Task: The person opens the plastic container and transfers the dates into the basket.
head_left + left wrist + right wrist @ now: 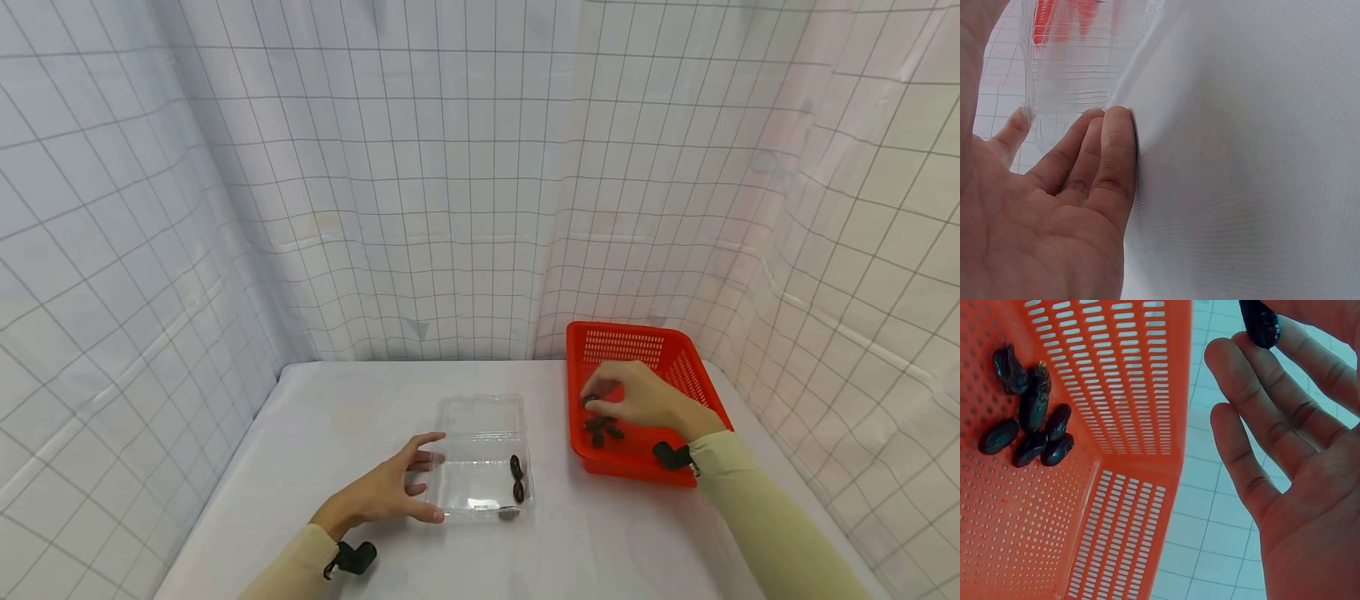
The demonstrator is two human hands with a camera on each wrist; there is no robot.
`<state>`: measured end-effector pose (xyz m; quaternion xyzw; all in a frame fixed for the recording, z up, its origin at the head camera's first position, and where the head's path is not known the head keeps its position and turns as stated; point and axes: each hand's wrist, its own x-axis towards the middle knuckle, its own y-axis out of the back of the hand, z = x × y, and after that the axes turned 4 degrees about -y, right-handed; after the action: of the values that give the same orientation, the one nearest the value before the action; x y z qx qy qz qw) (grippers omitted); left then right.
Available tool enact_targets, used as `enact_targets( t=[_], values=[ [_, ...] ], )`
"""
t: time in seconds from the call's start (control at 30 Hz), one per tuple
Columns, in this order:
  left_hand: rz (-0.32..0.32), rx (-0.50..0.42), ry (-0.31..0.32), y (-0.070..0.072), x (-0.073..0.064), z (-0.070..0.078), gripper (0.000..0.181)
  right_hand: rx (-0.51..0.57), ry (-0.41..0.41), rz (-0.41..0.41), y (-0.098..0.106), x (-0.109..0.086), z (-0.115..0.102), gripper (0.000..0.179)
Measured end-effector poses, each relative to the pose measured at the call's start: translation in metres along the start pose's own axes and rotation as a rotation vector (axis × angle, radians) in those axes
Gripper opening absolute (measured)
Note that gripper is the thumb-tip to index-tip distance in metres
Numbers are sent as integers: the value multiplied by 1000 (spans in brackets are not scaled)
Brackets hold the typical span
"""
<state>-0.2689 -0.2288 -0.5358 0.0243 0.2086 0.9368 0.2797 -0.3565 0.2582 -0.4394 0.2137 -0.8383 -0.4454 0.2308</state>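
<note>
A dark, wrinkled date (1261,324) is pinched between the thumb and fingers of my right hand (633,396), over the red basket (626,477). Below it, several more dates (1034,411) lie loosely grouped on the basket floor. My left hand (386,487) rests at the left side of a clear plastic box (472,475), its fingers fairly straight and touching the wall. The box's hinged lid (480,414) lies back, away from me. Two dates (517,479) lie along the box's right side, and another (508,513) sits by its front right corner.
A white cloth covers the table (337,417). White sheets with a grid pattern (450,208) hang at the back and on both sides. The basket stands right of the box, close to the back right of the table.
</note>
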Motion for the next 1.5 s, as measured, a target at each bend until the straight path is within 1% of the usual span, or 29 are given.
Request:
enact_targets(
  t=[0.23, 0.43, 0.53, 0.7, 0.9, 1.13, 1.33, 1.5],
  values=[
    [1, 6, -1, 1, 0, -1, 125, -2, 6, -6, 3, -2, 6, 19],
    [3, 8, -5, 1, 0, 0, 126, -5, -23, -8, 5, -4, 8, 19],
    [3, 6, -8, 1, 0, 1, 126, -4, -34, -8, 5, -5, 9, 19],
    [3, 2, -12, 1, 0, 1, 126, 4, -26, -1, 5, -5, 7, 17],
    [-1, -8, -11, 2, 0, -1, 125, 23, -3, -3, 5, -4, 0, 18],
    [4, -15, -4, 0, 1, -4, 124, 22, 15, -13, 2, -2, -14, 19],
    [3, -13, -7, 1, 1, -5, 124, -8, 82, -18, -3, 4, -27, 14],
    [4, -11, -7, 1, 1, -4, 125, 14, 121, -63, -9, 8, -38, 18]
  ],
)
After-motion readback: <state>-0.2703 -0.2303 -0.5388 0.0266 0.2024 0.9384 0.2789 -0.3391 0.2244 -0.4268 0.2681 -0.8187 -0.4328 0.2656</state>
